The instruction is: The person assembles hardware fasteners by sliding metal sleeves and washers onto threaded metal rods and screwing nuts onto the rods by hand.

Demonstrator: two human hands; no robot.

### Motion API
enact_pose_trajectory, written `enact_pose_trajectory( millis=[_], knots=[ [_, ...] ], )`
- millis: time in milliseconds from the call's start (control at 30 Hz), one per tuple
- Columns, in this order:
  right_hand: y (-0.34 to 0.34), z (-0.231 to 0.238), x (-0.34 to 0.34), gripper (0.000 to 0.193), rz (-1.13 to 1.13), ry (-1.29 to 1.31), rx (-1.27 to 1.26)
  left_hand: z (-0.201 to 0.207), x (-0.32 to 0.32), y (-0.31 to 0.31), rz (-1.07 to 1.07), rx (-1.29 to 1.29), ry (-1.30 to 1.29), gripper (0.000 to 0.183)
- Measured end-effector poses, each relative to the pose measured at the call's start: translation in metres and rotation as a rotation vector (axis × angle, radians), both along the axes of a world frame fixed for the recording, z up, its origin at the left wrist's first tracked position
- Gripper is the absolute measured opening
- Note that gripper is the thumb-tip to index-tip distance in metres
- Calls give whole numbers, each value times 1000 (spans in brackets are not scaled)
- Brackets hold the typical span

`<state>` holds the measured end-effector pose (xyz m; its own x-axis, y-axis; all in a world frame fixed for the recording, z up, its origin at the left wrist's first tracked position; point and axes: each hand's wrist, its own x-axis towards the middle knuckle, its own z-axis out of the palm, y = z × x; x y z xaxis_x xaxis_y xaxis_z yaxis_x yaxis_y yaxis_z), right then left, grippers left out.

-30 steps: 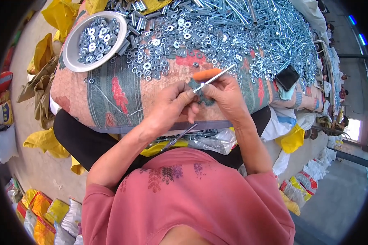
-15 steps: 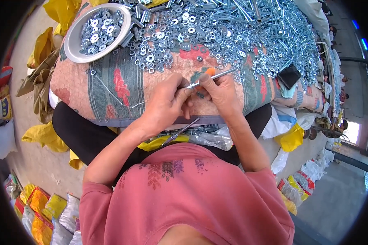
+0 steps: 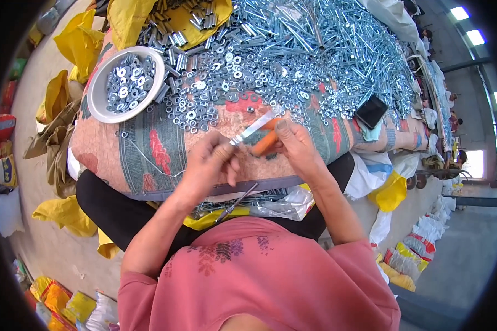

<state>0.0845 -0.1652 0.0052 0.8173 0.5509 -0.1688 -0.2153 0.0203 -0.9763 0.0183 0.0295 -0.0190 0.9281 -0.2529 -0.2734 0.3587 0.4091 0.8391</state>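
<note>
My left hand (image 3: 207, 165) is closed, pinching the lower end of a metal bolt (image 3: 237, 139) with small rings on it. The bolt points up and right, and its outer part is smeared by motion. To its right my right hand (image 3: 298, 146) has its fingers stretched and apart beside the bolt, with orange covers (image 3: 266, 143) that look like finger sleeves. Whether these fingers touch the bolt is hard to make out. Below the hands, another bolt-like rod (image 3: 237, 202) lies slanted across my lap. Loose washers (image 3: 192, 115) lie just beyond my hands on the patterned padded cloth (image 3: 204, 140).
A white bowl (image 3: 95, 105) of washers stands at the far left. Short metal sleeves (image 3: 176, 38) lie near a yellow sack (image 3: 128, 25). Long bolts (image 3: 359, 49) are heaped at the far right, above a black phone-like object (image 3: 371, 112). A thin bent wire (image 3: 149, 160) rests at left.
My right hand has loosened from the bolt, and its orange-covered fingers now spread. My left hand still holds the bolt. The whole view has shifted, so the table sits lower.
</note>
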Motion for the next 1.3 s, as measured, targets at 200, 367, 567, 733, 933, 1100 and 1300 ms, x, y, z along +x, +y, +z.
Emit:
enact_pose_trajectory(
  millis=[200,367,567,733,933,1100,1300],
  knots=[
    [-2,4,8,48,118,201,116,2,3,-3,36,-57,53,16],
    [21,-4,-9,35,-39,-47,-90,-4,7,-6,-21,-141,134,15],
    [21,1,-11,24,36,161,-393,-17,-8,-14,217,817,-625,10],
    [-17,12,48,35,-302,-448,-389,-12,-29,-4,-170,811,-682,17],
    [-15,-16,166,37,-306,-1361,-1098,32,96,14,324,1332,-969,15],
    [0,-20,191,31,-178,-1422,-1206,-13,189,50,364,1832,-833,14],
    [-20,-30,179,25,-94,-1637,-1074,-23,176,50,251,1757,-714,14]
  ],
)
